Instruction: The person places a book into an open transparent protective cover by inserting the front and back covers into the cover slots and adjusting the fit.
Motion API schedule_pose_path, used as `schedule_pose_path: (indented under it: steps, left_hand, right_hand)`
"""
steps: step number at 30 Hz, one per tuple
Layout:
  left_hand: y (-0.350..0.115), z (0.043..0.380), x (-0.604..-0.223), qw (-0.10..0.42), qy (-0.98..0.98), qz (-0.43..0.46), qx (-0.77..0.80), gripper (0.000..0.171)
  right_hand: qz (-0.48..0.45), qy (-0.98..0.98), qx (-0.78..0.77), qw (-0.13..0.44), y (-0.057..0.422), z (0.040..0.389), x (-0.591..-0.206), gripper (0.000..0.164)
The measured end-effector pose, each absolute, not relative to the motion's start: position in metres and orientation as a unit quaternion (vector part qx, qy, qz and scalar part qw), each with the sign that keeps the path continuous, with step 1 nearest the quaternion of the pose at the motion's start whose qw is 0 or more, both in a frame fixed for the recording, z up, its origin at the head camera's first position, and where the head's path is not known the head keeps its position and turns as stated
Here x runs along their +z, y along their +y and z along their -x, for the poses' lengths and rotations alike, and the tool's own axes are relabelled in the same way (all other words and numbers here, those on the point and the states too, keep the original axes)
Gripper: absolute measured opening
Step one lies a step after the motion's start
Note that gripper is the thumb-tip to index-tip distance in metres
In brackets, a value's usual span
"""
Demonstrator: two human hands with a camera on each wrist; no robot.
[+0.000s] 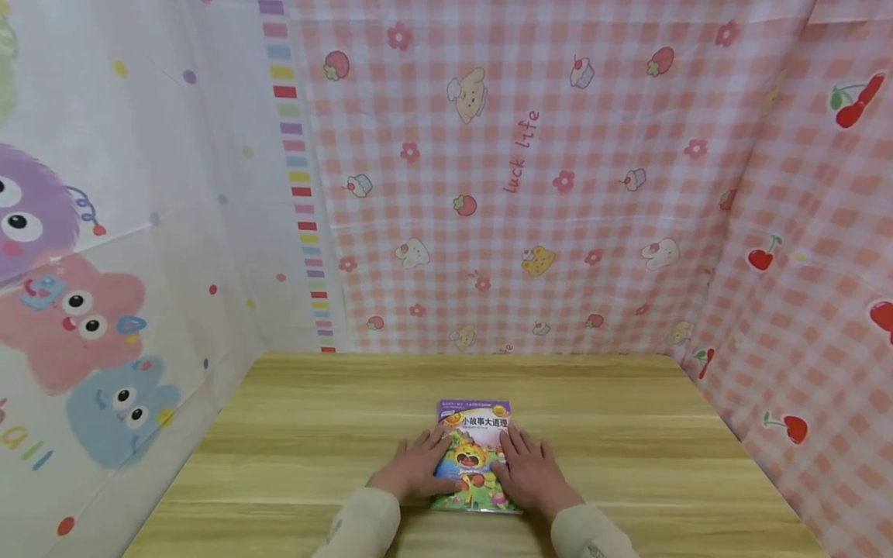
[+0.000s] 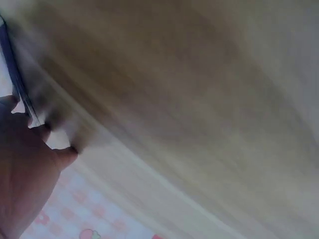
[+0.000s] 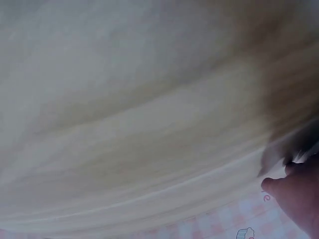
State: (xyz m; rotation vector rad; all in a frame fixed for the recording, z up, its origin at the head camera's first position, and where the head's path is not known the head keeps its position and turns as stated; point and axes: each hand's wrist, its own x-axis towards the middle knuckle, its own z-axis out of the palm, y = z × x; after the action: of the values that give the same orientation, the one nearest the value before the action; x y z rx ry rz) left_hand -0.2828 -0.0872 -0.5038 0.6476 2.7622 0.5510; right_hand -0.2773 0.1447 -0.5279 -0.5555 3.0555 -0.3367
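A children's picture book (image 1: pixel 477 438) lies face up on the wooden table, with a purple top strip, Chinese title characters and a cartoon lion on its cover. On its left side rests my left hand (image 1: pixel 418 467), fingers straight and pointing away, thumb across the lower cover. My right hand (image 1: pixel 536 471) lies along the opposite edge, its thumb on the cover too. The left wrist view catches the book's dark edge (image 2: pixel 12 64) beside the left hand's fingertips (image 2: pixel 67 154). In the right wrist view, the right hand (image 3: pixel 299 191) shows at the lower right, next to the book's blurred edge.
The wood-grain table (image 1: pixel 314 434) stretches to both sides of the book. A pink checked cloth (image 1: pixel 516 232) hangs behind it, a white cartoon-printed cloth (image 1: pixel 209 232) on the left, and a cherry-printed checked cloth (image 1: pixel 823 310) on the right.
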Motion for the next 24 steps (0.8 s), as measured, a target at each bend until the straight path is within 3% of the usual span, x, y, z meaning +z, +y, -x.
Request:
schedule_pose_path:
  steps: [12, 19, 24]
  left_hand:
    - [-0.085, 0.278, -0.503, 0.125, 0.957, -0.201, 0.164, 0.088]
    - [-0.11, 0.29, -0.518, 0.057, 0.957, -0.152, 0.24, 0.08]
    - [-0.151, 0.296, -0.503, 0.004, 0.971, -0.076, 0.226, 0.068]
  right_hand:
    - [0.165, 0.98, -0.106, 0.033, 0.143, 0.276, -0.535, 0.063]
    - [0.177, 0.976, -0.129, -0.023, 0.147, 0.28, -0.532, 0.06]
    - [0.16, 0.969, -0.176, -0.069, 0.158, 0.287, -0.517, 0.055]
